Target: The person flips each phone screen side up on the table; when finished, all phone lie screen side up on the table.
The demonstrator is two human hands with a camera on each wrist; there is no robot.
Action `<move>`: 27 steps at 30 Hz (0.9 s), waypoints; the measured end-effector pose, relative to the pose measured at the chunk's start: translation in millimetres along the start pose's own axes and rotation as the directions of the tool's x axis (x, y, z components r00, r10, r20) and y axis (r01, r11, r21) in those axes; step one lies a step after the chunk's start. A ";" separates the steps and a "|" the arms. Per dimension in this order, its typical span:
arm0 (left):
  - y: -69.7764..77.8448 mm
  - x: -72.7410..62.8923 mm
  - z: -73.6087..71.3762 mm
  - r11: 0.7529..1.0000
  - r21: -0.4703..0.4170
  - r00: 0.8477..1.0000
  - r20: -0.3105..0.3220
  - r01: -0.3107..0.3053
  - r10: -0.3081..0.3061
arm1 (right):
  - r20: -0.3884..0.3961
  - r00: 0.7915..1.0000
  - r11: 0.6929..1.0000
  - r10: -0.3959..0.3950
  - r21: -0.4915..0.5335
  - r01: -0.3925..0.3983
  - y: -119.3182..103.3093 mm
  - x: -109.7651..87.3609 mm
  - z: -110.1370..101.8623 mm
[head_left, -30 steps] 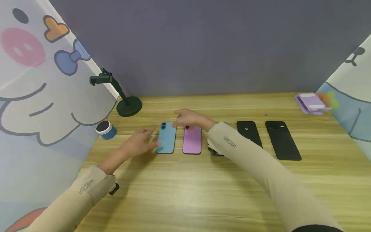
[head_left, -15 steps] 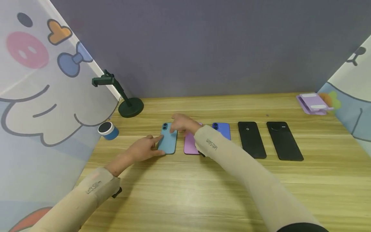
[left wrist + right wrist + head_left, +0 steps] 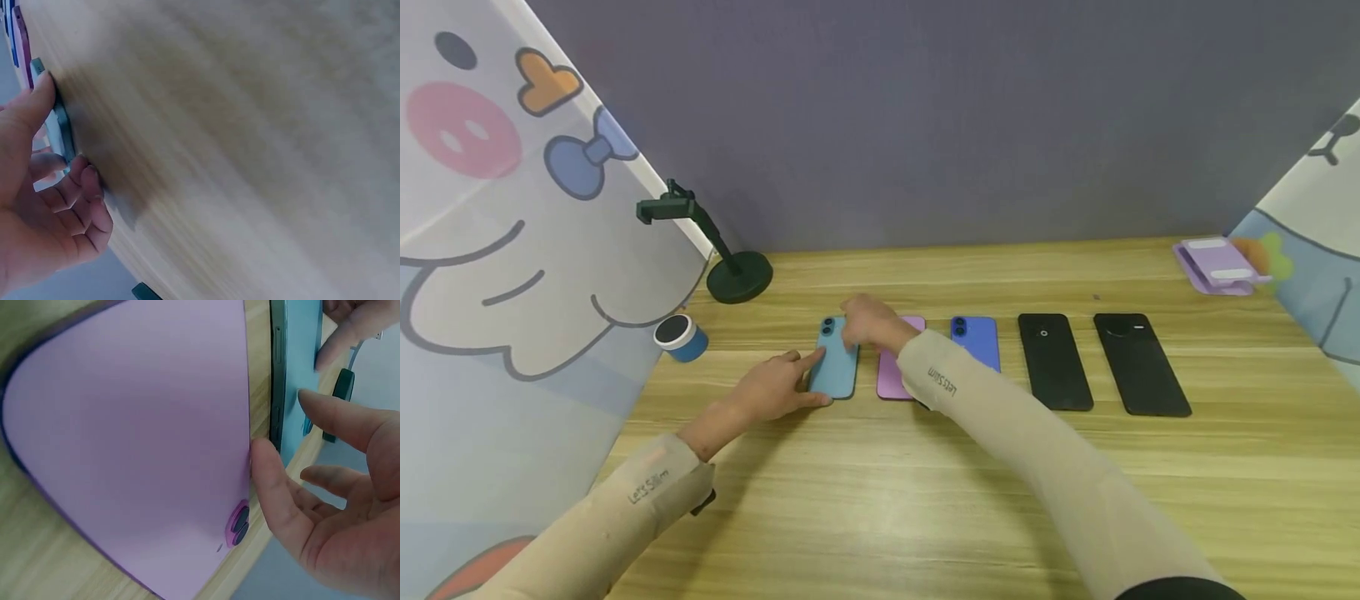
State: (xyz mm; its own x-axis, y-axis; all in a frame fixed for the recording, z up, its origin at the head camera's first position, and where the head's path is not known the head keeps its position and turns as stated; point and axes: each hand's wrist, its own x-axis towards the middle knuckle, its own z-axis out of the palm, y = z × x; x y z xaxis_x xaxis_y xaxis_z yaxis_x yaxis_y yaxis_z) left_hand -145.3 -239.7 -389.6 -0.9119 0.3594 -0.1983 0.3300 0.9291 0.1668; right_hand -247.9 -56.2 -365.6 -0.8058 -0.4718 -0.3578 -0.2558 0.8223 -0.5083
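Observation:
A light blue phone (image 3: 831, 375) lies back up on the wooden table, its camera end away from me. My left hand (image 3: 770, 386) holds this phone at its left side, thumb at the near end and index finger farther up; in the left wrist view the other fingers of the left hand (image 3: 44, 206) are curled. My right hand (image 3: 868, 321) is at the far right corner, its thumb over the back and its fingers loosely bent around the top end. Under the right forearm lies a pink-purple phone (image 3: 891, 379), filling much of the right wrist view.
Farther right lie a blue phone (image 3: 977, 337) and two black phones, one (image 3: 1054, 362) beside the other (image 3: 1142, 367). A dark green phone stand (image 3: 739, 277) and a blue-and-white jar (image 3: 683, 337) stand at left. A folded lilac stand (image 3: 1221, 265) sits at back right.
The left hand has moved right onto the light blue phone. The right hand has shifted slightly left and lowered to its far corner, uncovering more of the blue phone.

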 end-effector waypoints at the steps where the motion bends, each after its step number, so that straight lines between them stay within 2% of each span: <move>1: -0.3 -1.0 0.9 1.000 -0.002 1.000 -0.013 -0.004 0.004 | 0.004 1.000 1.000 -0.008 0.004 0.008 0.5 0.7 -0.3; 5: -1.2 -4.2 3.8 1.000 -0.018 0.998 -0.054 -0.013 0.012 | 0.036 0.999 0.997 -0.041 0.068 0.038 5.1 2.8 -3.1; 8: -1.3 -5.3 4.6 1.000 -0.021 0.998 -0.066 -0.015 0.014 | 0.065 0.997 0.982 -0.047 0.186 0.034 10.6 3.7 -5.5; 13: -1.2 -5.0 6.0 1.000 -0.015 0.997 -0.071 -0.014 0.013 | 0.097 0.995 0.917 -0.038 0.400 -0.003 18.7 7.3 -7.5; 16: -0.9 -5.3 6.4 1.000 -0.023 0.998 -0.062 -0.002 0.001 | 0.127 0.991 0.873 -0.036 0.487 -0.031 20.8 10.8 -8.2; 19: -1.0 -5.5 7.1 0.999 -0.036 0.999 -0.049 0.006 -0.007 | 0.148 0.989 0.850 -0.031 0.525 -0.052 21.4 13.1 -8.8; 27: -1.6 -4.3 5.3 0.998 -0.045 0.997 -0.068 -0.034 0.031 | 0.157 0.987 0.858 -0.042 0.512 -0.045 21.4 13.3 -13.4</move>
State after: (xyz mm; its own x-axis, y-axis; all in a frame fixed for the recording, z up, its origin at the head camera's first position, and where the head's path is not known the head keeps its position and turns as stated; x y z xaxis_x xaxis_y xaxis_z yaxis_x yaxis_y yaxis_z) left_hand -140.6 -242.2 -394.2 -0.9159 0.3809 -0.1268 0.3491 0.9116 0.2169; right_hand -271.2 -40.6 -370.7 -0.7008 -0.5498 -0.4545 0.0903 0.5636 -0.8211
